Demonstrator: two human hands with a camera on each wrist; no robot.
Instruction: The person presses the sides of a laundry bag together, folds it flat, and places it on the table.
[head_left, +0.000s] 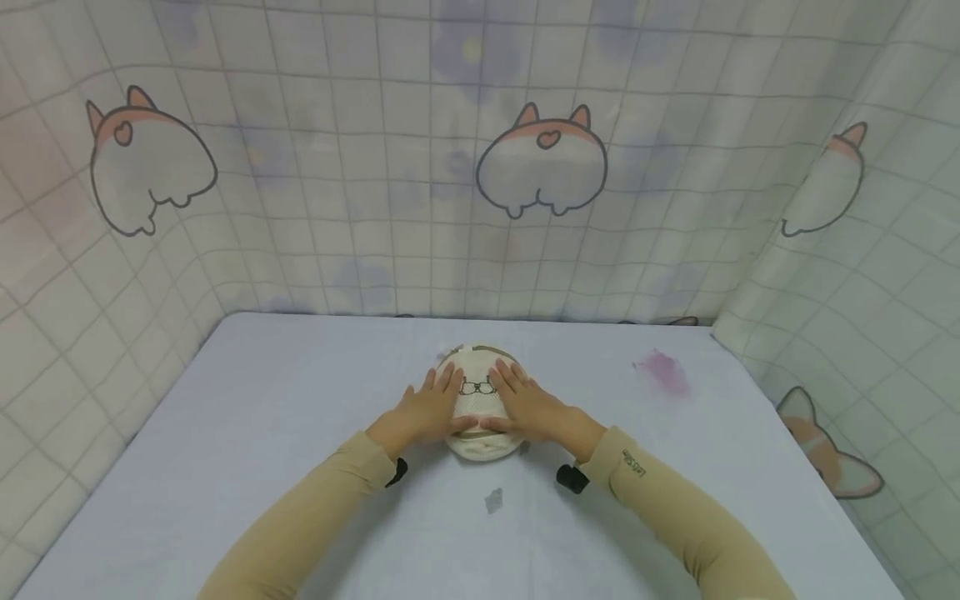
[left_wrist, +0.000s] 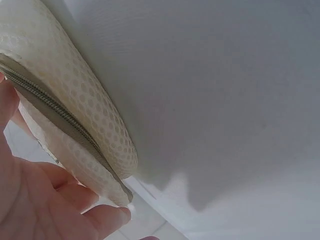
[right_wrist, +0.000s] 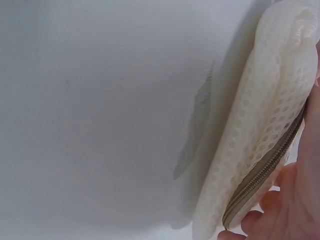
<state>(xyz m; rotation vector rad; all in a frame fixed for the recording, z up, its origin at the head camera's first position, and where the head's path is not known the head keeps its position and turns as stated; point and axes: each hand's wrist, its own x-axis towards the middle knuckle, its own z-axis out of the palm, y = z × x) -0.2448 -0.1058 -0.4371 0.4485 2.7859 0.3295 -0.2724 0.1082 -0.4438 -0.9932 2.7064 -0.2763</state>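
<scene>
A round cream mesh laundry bag [head_left: 478, 406] lies on the white table, with a printed pair of glasses on its top. My left hand [head_left: 429, 410] rests on the bag's left side, fingers straight and pointing away from me. On the right side my right hand [head_left: 534, 410] lies the same way, and the two thumbs come near each other at the front. In the left wrist view a brown zipper [left_wrist: 65, 117] runs around the bag's edge below the fingers. The right wrist view shows the honeycomb mesh side wall [right_wrist: 245, 135], somewhat wrinkled, with the zipper closed where visible.
The white tabletop [head_left: 300, 375] bears a pink stain [head_left: 666, 372] at the back right and a small grey patch [head_left: 493, 500] in front of the bag. Checked curtains [head_left: 405, 242] with cartoon animals hang behind and at both sides.
</scene>
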